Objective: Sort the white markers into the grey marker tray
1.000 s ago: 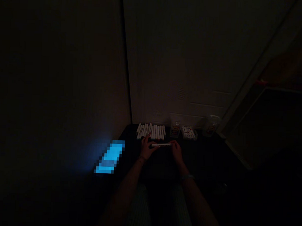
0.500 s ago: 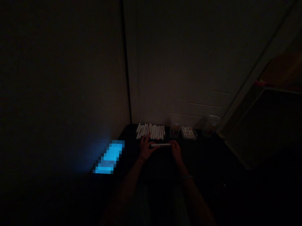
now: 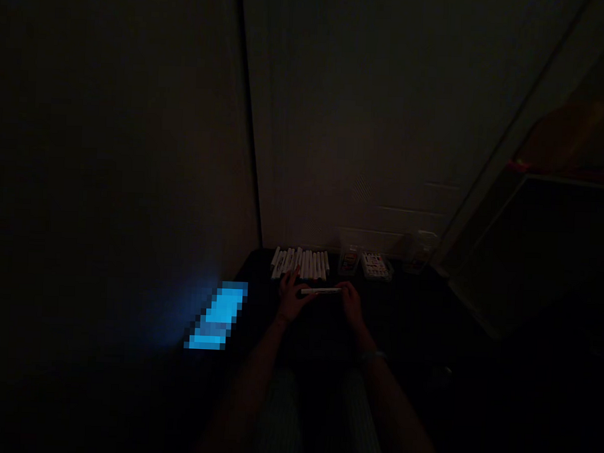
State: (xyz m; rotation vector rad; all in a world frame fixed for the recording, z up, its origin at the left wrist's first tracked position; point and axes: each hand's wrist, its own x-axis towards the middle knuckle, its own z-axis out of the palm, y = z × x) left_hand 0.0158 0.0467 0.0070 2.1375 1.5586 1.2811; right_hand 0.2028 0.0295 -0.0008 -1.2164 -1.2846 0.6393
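Observation:
A white marker [image 3: 324, 291] lies crosswise between my two hands, in front of a row of white markers [image 3: 308, 263]. My left hand [image 3: 291, 299] holds its left end between thumb and fingers, with other fingers reaching up to the near edge of the row. On the right end of the marker, my right hand [image 3: 350, 301] has its fingers closed. The dim light hides the finer detail of both grips.
Behind my right hand stand a clear plastic case [image 3: 349, 260], a case packed with white markers [image 3: 375, 266] and another clear case [image 3: 421, 252]. A glowing blue, pixelated screen [image 3: 218, 316] is at the left. Walls rise behind and left of the dark table [image 3: 403, 318].
Hands and marker hold nearly the same pose. The whole view has shifted very slightly and grown a little darker.

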